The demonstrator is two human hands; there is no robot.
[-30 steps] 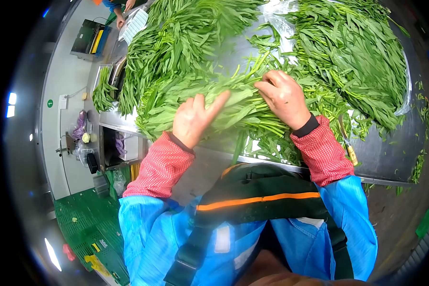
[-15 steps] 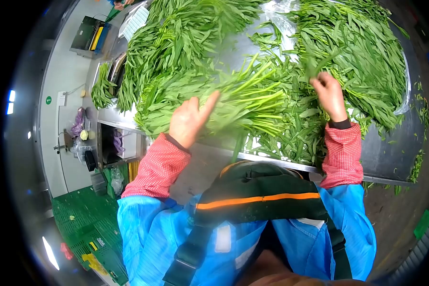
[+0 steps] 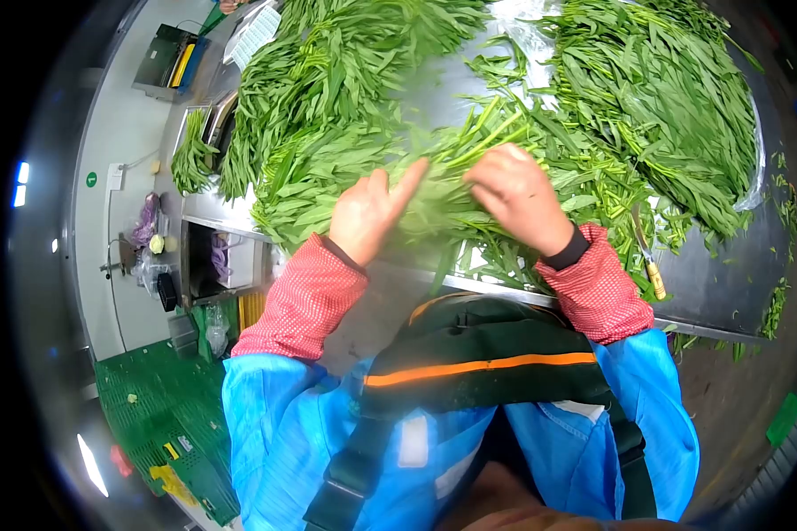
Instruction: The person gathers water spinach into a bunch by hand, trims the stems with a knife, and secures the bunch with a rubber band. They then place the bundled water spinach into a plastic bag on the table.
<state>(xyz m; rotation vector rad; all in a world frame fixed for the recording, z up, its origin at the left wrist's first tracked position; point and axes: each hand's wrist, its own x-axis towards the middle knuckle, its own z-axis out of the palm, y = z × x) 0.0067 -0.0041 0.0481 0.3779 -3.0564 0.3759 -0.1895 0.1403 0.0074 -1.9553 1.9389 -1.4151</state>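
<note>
A bunch of long-stemmed leafy greens (image 3: 328,177) lies across the near edge of the metal table (image 3: 726,292). My left hand (image 3: 367,217) grips the bunch around its middle, index finger stretched out along it. My right hand (image 3: 518,195) is closed on the stem end of the same bunch, just to the right of my left hand. Leaf tips point left, cut stems point right.
Big heaps of loose greens (image 3: 655,97) cover the table's middle and right. A small knife with a yellow handle (image 3: 648,265) lies at the right near the edge. A green plastic crate (image 3: 164,416) stands on the floor at lower left. A scale (image 3: 164,66) sits far left.
My right hand had reached out right into the loose pile half a second ago; it has come back left with stems and now closes on the bunch. My left hand stayed on the bunch.
</note>
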